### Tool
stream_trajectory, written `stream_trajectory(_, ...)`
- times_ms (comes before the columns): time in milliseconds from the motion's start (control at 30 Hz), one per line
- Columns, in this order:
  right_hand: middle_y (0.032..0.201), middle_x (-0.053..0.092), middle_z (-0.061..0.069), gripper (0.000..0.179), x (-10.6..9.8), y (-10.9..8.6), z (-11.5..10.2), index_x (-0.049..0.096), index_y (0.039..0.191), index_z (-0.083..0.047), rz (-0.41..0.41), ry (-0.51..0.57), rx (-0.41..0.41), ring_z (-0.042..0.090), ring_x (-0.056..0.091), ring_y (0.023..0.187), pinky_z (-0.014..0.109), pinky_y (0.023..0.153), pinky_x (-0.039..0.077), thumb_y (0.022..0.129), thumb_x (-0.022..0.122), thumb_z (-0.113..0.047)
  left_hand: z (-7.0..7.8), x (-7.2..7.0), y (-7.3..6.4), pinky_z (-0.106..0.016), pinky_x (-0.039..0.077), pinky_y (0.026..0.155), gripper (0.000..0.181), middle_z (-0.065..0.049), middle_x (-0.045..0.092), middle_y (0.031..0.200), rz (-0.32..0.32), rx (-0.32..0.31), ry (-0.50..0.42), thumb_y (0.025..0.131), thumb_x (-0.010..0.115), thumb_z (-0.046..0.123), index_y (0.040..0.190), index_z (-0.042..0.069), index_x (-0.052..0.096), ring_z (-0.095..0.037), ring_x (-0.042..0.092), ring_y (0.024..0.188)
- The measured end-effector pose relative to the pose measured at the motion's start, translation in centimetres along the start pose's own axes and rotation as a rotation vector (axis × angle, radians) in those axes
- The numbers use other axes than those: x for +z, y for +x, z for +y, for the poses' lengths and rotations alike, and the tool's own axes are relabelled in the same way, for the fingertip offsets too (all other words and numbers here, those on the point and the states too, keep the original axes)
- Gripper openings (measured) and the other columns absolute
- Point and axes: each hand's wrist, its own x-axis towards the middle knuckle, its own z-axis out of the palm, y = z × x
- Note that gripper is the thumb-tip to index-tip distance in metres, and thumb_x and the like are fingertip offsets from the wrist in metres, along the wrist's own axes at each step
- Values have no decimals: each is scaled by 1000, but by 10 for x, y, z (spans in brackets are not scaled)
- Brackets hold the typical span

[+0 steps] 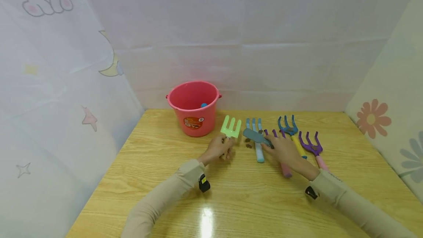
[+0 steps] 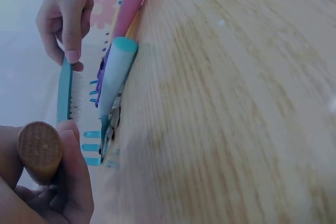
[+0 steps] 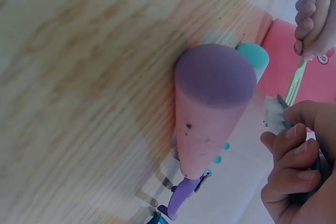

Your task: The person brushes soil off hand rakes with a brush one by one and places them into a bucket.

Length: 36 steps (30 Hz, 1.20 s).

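My left hand (image 1: 219, 147) grips a small garden fork (image 1: 230, 130) with light green tines, raised above the table. In the left wrist view the end of its wooden handle (image 2: 40, 151) pokes out of the fist. My right hand (image 1: 283, 151) holds a scrubbing brush (image 1: 256, 137) with a grey-teal back. White bristles (image 2: 77, 98) face the tabletop side in the left wrist view. Beneath the brush lies a light blue fork (image 1: 259, 154), with dark brown bits (image 1: 249, 145) beside it. Under the right hand is a purple fork with a pink handle (image 1: 286, 170), partly hidden.
A pink bucket (image 1: 211, 116) with a blue object (image 1: 203, 105) inside stands at the back, left of the forks. Right of my right hand lie a blue fork with a yellow handle (image 1: 299, 147) and another purple-and-pink fork (image 1: 312, 148). Printed cloth walls surround the wooden table (image 1: 148, 150).
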Motion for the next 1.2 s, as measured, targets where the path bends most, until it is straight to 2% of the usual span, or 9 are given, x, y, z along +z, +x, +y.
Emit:
stream_trajectory(233, 47, 27, -12, 37, 2, 0, 3, 67, 114, 7, -24, 22, 12, 2, 17, 41, 19, 39, 19, 93, 70, -23, 6, -3, 1, -22, 42, 39, 37, -11, 65, 63, -12, 8, -51, 102, 55, 31, 88, -3, 62, -13, 58, 43)
stream_trajectory(333, 47, 28, -11, 36, 4, -1, 4, 67, 114, 7, -27, 28, 6, 2, 17, 40, 19, 39, 19, 93, 70, -22, 8, -5, 2, -22, 40, 38, 40, -17, 66, 65, -16, 32, -36, 103, 54, 30, 86, -6, 62, -12, 54, 40)
stream_trajectory(467, 46, 28, -11, 36, 5, -1, 5, 68, 114, 6, -31, 21, 7, 2, 18, 40, 19, 39, 20, 92, 71, -22, 13, -10, 5, -22, 39, 39, 37, -26, 67, 74, -17, 55, -7, 103, 54, 30, 84, -2, 60, -10, 49, 37)
stream_trajectory(567, 46, 28, -11, 37, 5, -2, 5, 67, 115, 6, -45, 23, 22, 2, 19, 40, 19, 38, 21, 92, 71, -23, 18, -14, 6, -23, 42, 40, 34, -24, 68, 77, -23, 49, 5, 102, 55, 33, 86, 3, 58, -11, 52, 39)
stream_trajectory(767, 47, 28, -11, 36, 4, -2, 5, 67, 115, 6, -60, 47, 34, 3, 19, 40, 19, 39, 20, 93, 70, -22, 29, -23, 6, -27, 47, 45, 38, -20, 69, 78, -51, 54, 27, 101, 57, 37, 88, 2, 61, -17, 56, 45)
stream_trajectory(967, 49, 29, -11, 34, 3, -2, 6, 67, 114, 6, -78, 81, 42, 3, 20, 41, 19, 40, 20, 95, 69, -22, 39, -30, 7, -31, 51, 48, 42, -5, 66, 67, -29, 52, 63, 99, 57, 42, 81, 5, 62, -12, 49, 40)
stream_trajectory(1100, 48, 29, -11, 35, 4, -2, 7, 66, 115, 6, -89, 76, 47, 2, 20, 41, 19, 40, 20, 94, 69, -22, 46, -35, 10, -31, 54, 49, 39, -5, 67, 69, -31, 55, 85, 99, 59, 38, 78, 6, 61, -10, 48, 40)
stream_trajectory(1200, 47, 30, -11, 35, 6, -2, 8, 66, 115, 6, -94, 68, 46, 2, 20, 40, 18, 39, 21, 94, 69, -22, 55, -39, 9, -28, 51, 49, 38, -10, 67, 71, -61, 75, 99, 99, 59, 37, 75, 7, 59, -12, 50, 41)
